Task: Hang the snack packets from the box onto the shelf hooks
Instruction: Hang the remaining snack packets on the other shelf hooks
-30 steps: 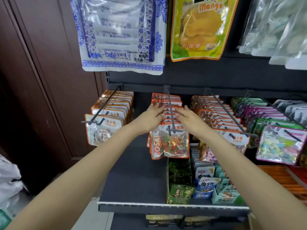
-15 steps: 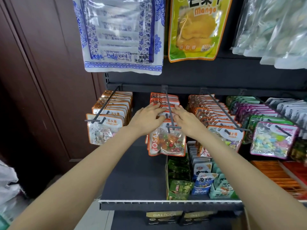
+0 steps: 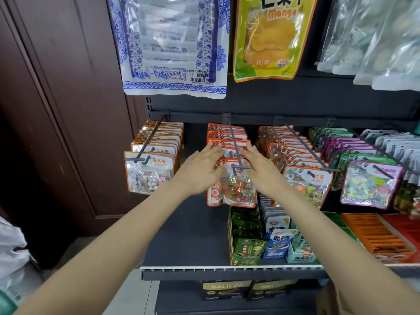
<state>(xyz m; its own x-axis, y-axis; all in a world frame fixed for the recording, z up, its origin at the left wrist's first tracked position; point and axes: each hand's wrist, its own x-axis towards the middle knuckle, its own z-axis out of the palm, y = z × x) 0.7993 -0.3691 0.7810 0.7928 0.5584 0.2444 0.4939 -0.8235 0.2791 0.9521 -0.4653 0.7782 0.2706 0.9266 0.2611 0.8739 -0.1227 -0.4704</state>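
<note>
Now both hands reach to the middle hook (image 3: 234, 146): the left hand (image 3: 200, 169) and right hand (image 3: 261, 169) lie with straight, spread fingers on the red-edged snack packets (image 3: 229, 189) hanging there, one on each side, gripping nothing. Stone-candy packets (image 3: 150, 173) hang just left.

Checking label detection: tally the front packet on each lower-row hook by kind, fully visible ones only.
Stone Candy packet: 1
Gummy packet, red-orange border: 1
Sugar packet: 1
Pink-bordered pastel candy packet: 1
Total: 4
Cropped ones at the far right edge are left out.
</note>
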